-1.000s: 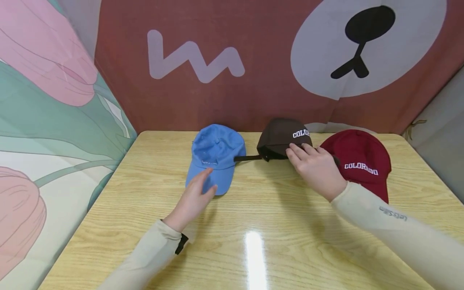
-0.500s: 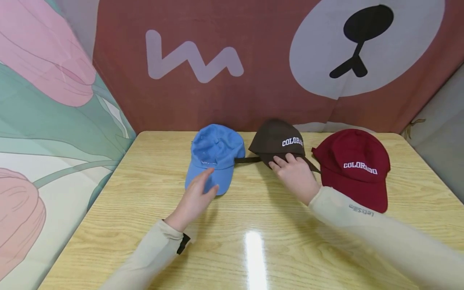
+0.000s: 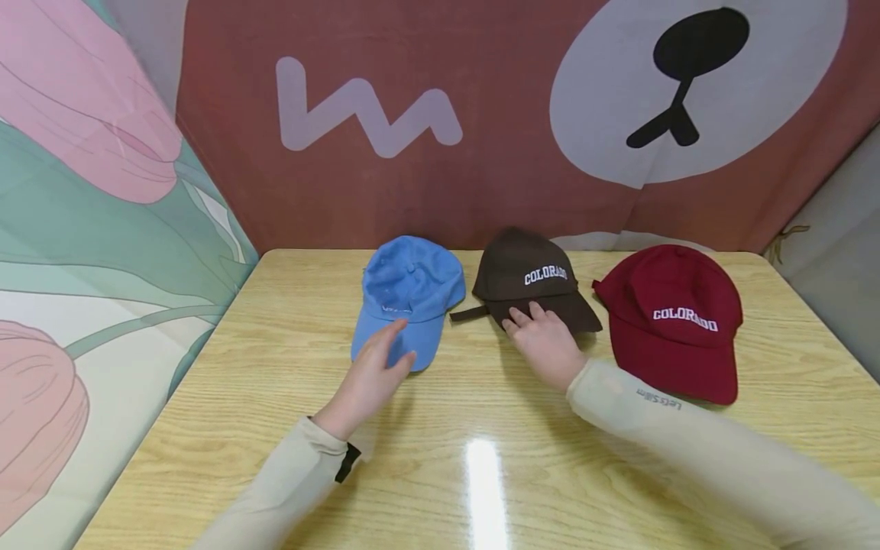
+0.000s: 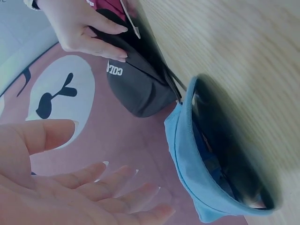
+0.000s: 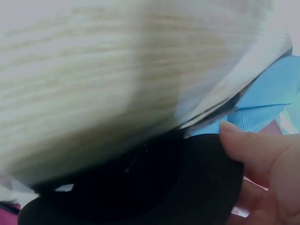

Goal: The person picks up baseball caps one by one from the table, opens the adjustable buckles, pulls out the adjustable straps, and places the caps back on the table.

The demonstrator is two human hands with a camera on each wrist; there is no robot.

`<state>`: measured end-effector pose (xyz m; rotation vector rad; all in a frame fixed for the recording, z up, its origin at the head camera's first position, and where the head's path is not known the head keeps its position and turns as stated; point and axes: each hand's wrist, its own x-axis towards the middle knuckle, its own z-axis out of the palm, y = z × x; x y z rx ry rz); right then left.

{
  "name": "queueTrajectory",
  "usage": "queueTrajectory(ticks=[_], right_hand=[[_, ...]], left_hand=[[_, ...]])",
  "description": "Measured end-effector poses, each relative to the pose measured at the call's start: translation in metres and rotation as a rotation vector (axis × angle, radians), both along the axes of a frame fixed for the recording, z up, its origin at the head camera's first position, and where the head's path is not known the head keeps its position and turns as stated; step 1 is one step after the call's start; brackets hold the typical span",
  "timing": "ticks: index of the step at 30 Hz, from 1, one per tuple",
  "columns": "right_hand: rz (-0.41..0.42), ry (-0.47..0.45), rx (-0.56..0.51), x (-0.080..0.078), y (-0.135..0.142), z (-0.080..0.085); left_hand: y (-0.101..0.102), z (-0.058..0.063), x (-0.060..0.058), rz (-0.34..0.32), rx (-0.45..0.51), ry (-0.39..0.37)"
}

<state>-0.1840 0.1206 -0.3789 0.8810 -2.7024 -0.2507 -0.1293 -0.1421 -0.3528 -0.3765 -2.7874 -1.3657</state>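
My right hand pinches the brim of a dark brown baseball cap lettered COLORADO. Seen from the right wrist, the thumb lies on the underside of the brim, the fingers on its other face. A loose strap pokes out at the cap's left. The left hand reaches over the brim of a blue cap, its fingers spread and holding nothing; in the left wrist view this hand shows its palm beside the blue cap. To the right sits a dark red COLORADO cap.
All three caps stand in a row along the back of a light wooden table. Behind them hangs a brown bear-print cloth, and a floral cloth borders the left side.
The brown cap has moved left with the right hand and turned so its whole lettering faces front, off the red cap and lower onto the table. The left hand stays put.
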Motion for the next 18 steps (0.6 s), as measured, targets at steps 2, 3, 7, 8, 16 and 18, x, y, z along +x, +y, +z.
queueTrajectory(ticks=[2,3,7,8,16,18], right_hand=[[-0.011,-0.031,0.007,0.0003,-0.0007,-0.0021],[-0.016,-0.047,0.01,0.0005,-0.0011,-0.0033],[-0.022,-0.092,-0.011,0.0019,-0.0017,-0.0075],[-0.023,-0.1,-0.019,0.0023,-0.0015,-0.0084],[0.002,-0.106,-0.064,0.0063,0.0035,-0.0086],[0.012,-0.097,-0.103,0.0093,0.0061,-0.0066]], left_hand=[[0.0001,-0.0004,-0.0002,0.002,-0.002,0.005],[0.0001,-0.0007,-0.0003,0.003,-0.003,0.008],[0.0006,-0.0015,-0.0007,0.001,-0.003,0.013],[0.0006,-0.0018,-0.0009,-0.001,-0.001,0.014],[0.0009,-0.0022,-0.0009,0.003,-0.005,-0.009],[0.0012,-0.0018,-0.0009,0.003,-0.006,-0.012]])
